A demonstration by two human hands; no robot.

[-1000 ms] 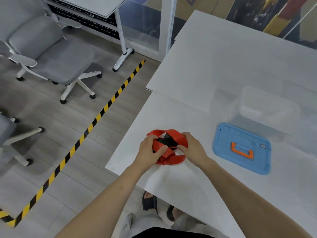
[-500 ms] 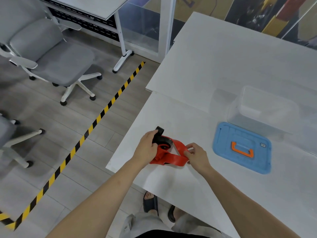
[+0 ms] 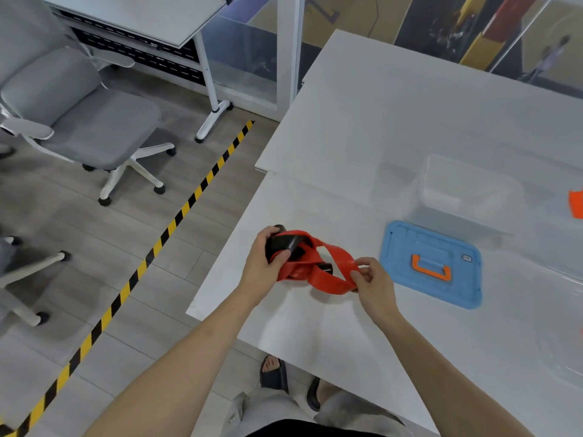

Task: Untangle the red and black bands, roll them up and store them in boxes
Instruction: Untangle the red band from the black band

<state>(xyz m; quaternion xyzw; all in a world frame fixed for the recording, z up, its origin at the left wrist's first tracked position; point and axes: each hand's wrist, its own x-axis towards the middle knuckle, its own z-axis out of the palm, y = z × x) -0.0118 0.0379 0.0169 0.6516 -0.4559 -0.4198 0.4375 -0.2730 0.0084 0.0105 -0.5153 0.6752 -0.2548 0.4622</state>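
A red band (image 3: pixel 328 272) and a black band (image 3: pixel 285 242) are twisted together just above the white table (image 3: pixel 347 335), near its left edge. My left hand (image 3: pixel 263 266) grips the left end of the tangle, fingers curled round the black band and part of the red one. My right hand (image 3: pixel 373 285) pinches the red band's right loop between thumb and fingers. A clear plastic box (image 3: pixel 467 197) stands open behind a blue lid (image 3: pixel 432 268) with an orange handle, which lies flat to the right of my hands.
An orange object (image 3: pixel 576 203) shows at the right frame edge. A second white table (image 3: pixel 394 105) adjoins behind. Grey office chairs (image 3: pixel 85 121) stand on the floor to the left, beside a yellow-black floor stripe (image 3: pixel 157 247). My sandalled feet show under the table edge.
The tangle has been stretched sideways: my right hand pulled the red loop to the right while my left hand kept hold of the black band at the left end.
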